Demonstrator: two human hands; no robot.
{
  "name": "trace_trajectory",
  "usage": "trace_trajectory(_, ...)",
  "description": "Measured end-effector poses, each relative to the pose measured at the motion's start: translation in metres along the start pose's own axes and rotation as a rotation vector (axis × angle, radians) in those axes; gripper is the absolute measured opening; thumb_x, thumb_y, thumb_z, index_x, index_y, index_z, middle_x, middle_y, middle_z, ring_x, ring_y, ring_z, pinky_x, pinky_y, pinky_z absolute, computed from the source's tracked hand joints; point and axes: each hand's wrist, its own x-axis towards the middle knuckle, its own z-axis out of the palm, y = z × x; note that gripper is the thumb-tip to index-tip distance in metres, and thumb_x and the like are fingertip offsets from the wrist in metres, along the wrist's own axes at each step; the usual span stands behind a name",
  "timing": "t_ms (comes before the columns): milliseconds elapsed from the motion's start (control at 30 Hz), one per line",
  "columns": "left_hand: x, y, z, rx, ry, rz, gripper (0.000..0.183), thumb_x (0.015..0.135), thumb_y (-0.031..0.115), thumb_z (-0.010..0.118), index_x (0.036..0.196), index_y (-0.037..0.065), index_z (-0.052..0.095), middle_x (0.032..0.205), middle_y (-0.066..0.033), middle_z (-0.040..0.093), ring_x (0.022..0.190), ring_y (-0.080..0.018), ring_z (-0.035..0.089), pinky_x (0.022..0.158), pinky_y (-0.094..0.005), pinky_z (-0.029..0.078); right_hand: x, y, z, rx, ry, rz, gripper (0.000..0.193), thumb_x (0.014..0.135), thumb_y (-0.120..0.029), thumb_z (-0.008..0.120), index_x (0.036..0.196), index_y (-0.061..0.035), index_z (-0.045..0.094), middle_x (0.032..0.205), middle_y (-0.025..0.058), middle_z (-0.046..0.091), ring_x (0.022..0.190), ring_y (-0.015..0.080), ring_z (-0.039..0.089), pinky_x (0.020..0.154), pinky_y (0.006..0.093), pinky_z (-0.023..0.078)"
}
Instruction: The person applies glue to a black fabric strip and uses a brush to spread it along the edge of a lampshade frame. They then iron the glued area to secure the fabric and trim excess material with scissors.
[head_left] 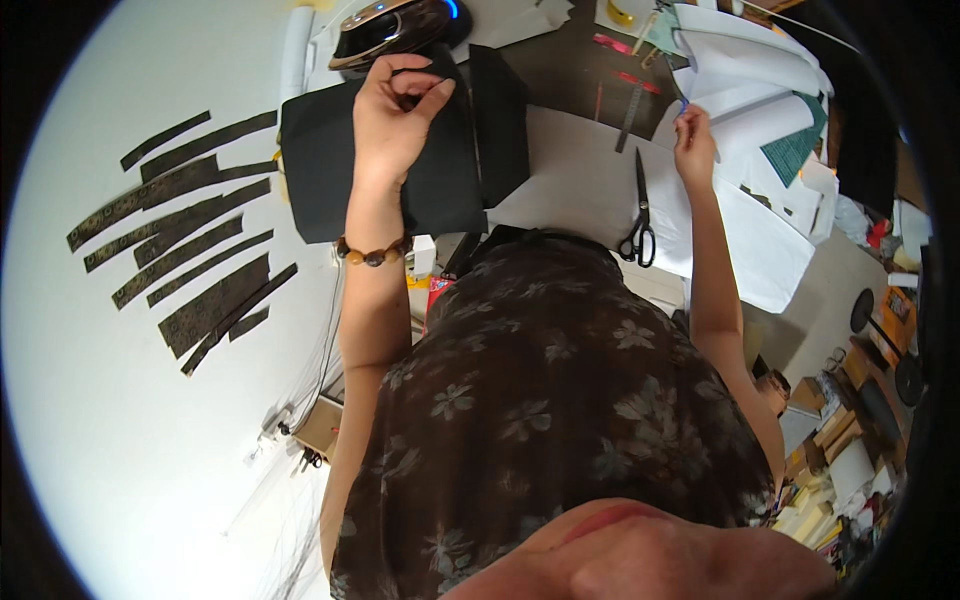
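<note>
My left hand [398, 120], with a beaded bracelet on its wrist, hovers over or rests on a black sheet [320, 165]. Its fingers are curled in toward the thumb, and what they hold, if anything, is hidden. A narrower black piece [500, 130] lies along the sheet's right side. Just beyond the left hand stands a dark iron [395, 32] with a blue light. On the right, my right hand [694, 148] is closed in a pinch on a small blue-tipped object [684, 104], above white paper. Black-handled scissors [640, 225] lie to its left, blades pointing away.
Large white sheets [570, 170] cover the table's middle and right, some rolled or curled [745, 75]. A metal ruler [629, 118] and a green cutting mat [795, 145] lie at the far right. Dark patterned strips [170, 200] hang on the white wall at left.
</note>
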Motion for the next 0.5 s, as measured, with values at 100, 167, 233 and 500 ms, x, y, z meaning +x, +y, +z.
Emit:
trace_trajectory(100, 0.000, -0.001, -0.001, 0.002, 0.009, -0.025, 0.029, 0.081, -0.008, 0.071, 0.107, -0.001, 0.058, 0.085, -0.0038, 0.068, 0.078, -0.0074, 0.061, 0.076, -0.0193, 0.049, 0.011, -0.112, 0.003, 0.817, -0.039, 0.065, 0.012, 0.099, -0.006, 0.051, 0.109, -0.0011, 0.051, 0.099, 0.0126, 0.067, 0.087, 0.0167, 0.066, 0.077, 0.0302, 0.054)
trace_trajectory(167, 0.000, -0.001, -0.001, -0.007, 0.013, -0.048, 0.029, 0.082, -0.007, 0.071, 0.107, -0.001, 0.058, 0.085, -0.0039, 0.068, 0.078, -0.0078, 0.061, 0.076, -0.0196, 0.050, 0.012, -0.174, 0.004, 1.000, -0.199, 0.012, 0.013, 0.098, -0.009, 0.053, 0.110, -0.0027, 0.051, 0.105, 0.0149, 0.067, 0.089, 0.0186, 0.067, 0.080, 0.0308, 0.056)
trace_trajectory(233, 0.000, -0.001, 0.001, 0.010, 0.013, -0.045, 0.029, 0.082, -0.007, 0.071, 0.108, -0.001, 0.058, 0.086, -0.0040, 0.069, 0.079, -0.0078, 0.061, 0.076, -0.0198, 0.050, 0.015, -0.210, 0.014, 1.146, -0.386, 0.026, 0.013, 0.099, -0.013, 0.054, 0.108, -0.0036, 0.053, 0.106, 0.0148, 0.068, 0.091, 0.0180, 0.067, 0.080, 0.0304, 0.056)
trace_trajectory(500, 0.002, 0.001, 0.003, -0.019, 0.022, -0.058, 0.030, 0.081, -0.005, 0.073, 0.106, 0.000, 0.056, 0.080, -0.0026, 0.068, 0.074, -0.0063, 0.061, 0.071, -0.0188, 0.048, 0.027, -0.246, 0.076, 1.107, -0.482, -0.012, 0.016, 0.097, -0.019, 0.060, 0.101, -0.0038, 0.063, 0.080, 0.0022, 0.061, 0.067, 0.0083, 0.055, 0.062, 0.0235, 0.047)
